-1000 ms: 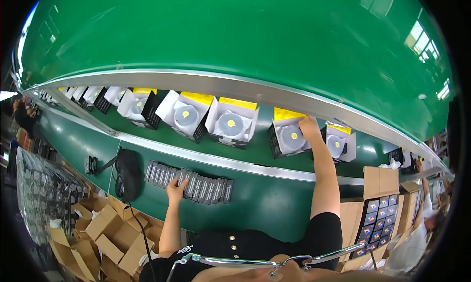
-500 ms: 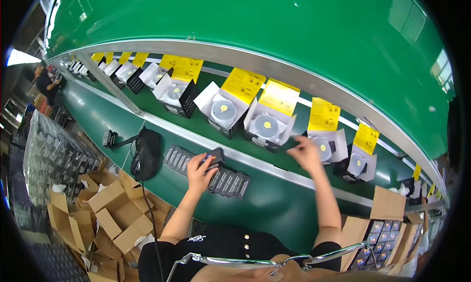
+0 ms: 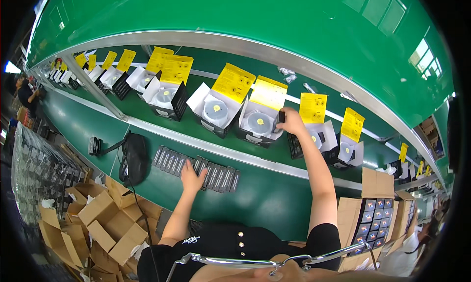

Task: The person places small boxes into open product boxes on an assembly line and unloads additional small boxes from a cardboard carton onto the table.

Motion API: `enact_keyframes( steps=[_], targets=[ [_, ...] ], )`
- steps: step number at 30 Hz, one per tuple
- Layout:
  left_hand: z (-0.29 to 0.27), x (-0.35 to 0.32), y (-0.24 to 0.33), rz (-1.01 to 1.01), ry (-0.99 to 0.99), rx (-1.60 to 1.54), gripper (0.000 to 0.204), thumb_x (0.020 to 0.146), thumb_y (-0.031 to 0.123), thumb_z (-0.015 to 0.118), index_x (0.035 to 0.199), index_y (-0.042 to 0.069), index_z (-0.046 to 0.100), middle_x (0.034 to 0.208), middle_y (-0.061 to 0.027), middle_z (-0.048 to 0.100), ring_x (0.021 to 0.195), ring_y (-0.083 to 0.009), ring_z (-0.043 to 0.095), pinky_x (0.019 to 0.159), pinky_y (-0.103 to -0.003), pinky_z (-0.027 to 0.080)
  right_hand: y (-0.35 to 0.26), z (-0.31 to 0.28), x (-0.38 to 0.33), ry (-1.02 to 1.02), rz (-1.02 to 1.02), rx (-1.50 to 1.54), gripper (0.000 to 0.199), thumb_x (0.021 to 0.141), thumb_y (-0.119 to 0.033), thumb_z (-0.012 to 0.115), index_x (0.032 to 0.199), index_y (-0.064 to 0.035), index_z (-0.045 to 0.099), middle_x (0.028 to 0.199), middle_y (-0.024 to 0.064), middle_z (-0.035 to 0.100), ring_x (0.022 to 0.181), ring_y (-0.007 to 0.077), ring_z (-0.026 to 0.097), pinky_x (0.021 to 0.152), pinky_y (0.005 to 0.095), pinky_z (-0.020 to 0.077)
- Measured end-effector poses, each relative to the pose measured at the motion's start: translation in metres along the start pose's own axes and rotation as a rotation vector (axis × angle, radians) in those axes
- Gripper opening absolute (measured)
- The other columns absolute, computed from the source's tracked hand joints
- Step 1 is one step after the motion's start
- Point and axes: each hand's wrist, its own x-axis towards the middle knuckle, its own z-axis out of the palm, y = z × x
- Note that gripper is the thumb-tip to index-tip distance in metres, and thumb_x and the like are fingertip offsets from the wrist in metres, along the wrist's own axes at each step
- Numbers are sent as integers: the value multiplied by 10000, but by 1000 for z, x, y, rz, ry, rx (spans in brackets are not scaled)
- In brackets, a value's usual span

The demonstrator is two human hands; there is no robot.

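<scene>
1. Green workbench point(image 3: 265, 203) and green conveyor belt point(image 3: 147, 113) fill the view; a silver rail runs between them.
2. Left hand point(image 3: 191, 171), fingers spread, rests flat on a row of small dark slabs point(image 3: 196, 166) lying side by side on the bench.
3. Right hand point(image 3: 292, 122), beyond and to the right of the left, pinches one small dark slab point(image 3: 281, 116) at the edge of an open box point(image 3: 259, 125) on the belt. Judgement: the piece is best lowered beside the round white part without bending the flap.
4. Leaflet point(image 3: 269, 93), a yellow rectangle, stands upright just behind the right hand; like sheets top each box left and right.
5. Brown cartons point(image 3: 98, 218) lie left of the left forearm; a carton of small blue packs point(image 3: 373, 218) sits right of the right arm.
</scene>
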Motion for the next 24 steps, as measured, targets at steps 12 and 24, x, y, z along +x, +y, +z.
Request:
enact_keyframes(
  steps=[12,24],
  targets=[
    [-9,15,-41,-382,19,-611,482,725,209,851,1103,-46,697,1009,-200,713,891,-324,682,835,-376,531,30,131,33,-302,135,-900,246,812,-214,617,1002,-136,752,1011,118,733,987,269,693,1189,589,97],
    [-64,80,-7,461,173,-567,612,657,218,878,1202,45,660,1281,-165,587,1154,-385,560,963,-475,464,-238,130,-41,-333,83,844,779,684,-138,891,1340,-3,492,1133,75,652,923,163,657,777,309,553]
  ],
)
